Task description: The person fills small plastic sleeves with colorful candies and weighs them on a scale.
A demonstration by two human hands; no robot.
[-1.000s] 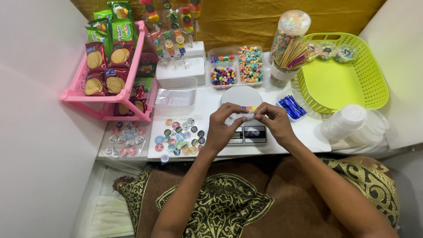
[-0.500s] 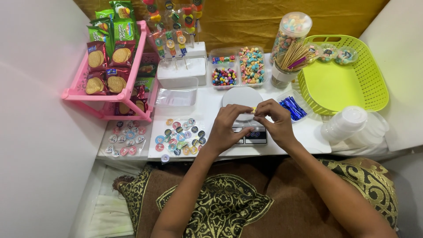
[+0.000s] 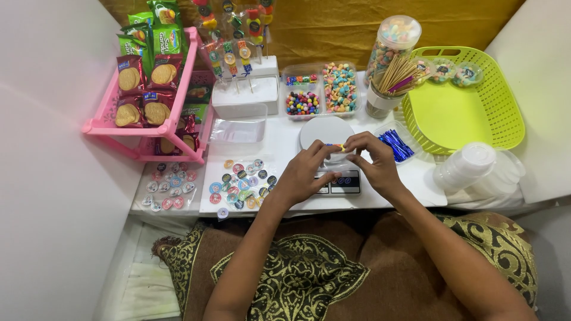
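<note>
My left hand [image 3: 304,173] and my right hand [image 3: 373,161] meet over a small white kitchen scale [image 3: 326,132] with a round platform. Between the fingertips of both hands I pinch a small colourful piece [image 3: 336,146], blue and yellow, too small to make out further. The scale's display and buttons [image 3: 346,181] show under my palms. Left of my left hand lie several round stickers [image 3: 241,183] on the white table.
A pink rack [image 3: 146,101] of biscuit packets stands at the left. Candy skewers in a white block [image 3: 245,89], a divided tray of sweets [image 3: 321,89], a jar of sticks [image 3: 389,74], a green basket [image 3: 461,101], blue twist ties [image 3: 395,144] and stacked lids [image 3: 470,166] surround the scale.
Both hands stay together at the scale with the small piece between them; the fingers shift slightly as they work it.
</note>
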